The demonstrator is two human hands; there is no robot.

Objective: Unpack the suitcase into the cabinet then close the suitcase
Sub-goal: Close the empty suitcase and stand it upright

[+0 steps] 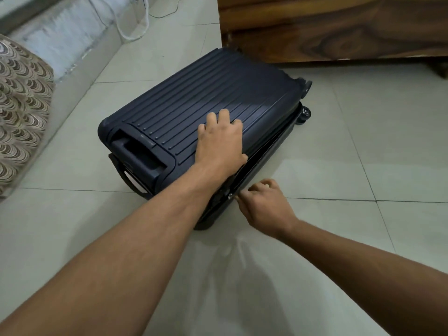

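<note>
Pale tiled floor (363, 166) fills the frame, and dead centre on it lies one dark navy hard-shell suitcase (218, 93), flat on its side, ribbed lid on top. The lid is down but not sealed: along the suitcase's right edge there's an open seam (271, 151) running from lower centre up toward the wheels. Two wheels (306, 115) are in view at the right end, one above the other. At the left end sit two handles: the recessed telescopic handle (138, 151) in the shell, and a carry handle (126, 178) looping out just below it.

Upper right of the frame, one piece of dark wooden furniture (339, 27), its base standing on the floor right behind the suitcase; whether it's the cabinet, can't tell. Left edge, one cushion or bedding corner (21, 105) in a brown scalloped print. Upper left, a white cable (135, 25) trailing across the tiles.

Now the hands, two of them, bare forearms reaching in from the bottom. The left hand (221, 141) lies flat on the lid near the right edge, fingers spread and straight, pressing on the ribs, holding nothing. The right hand (263, 202) is down at the near end of the seam, fingers curled, thumb and fingertip pinched in at the small silvery zipper pull (229, 196) by the suitcase's corner.
</note>
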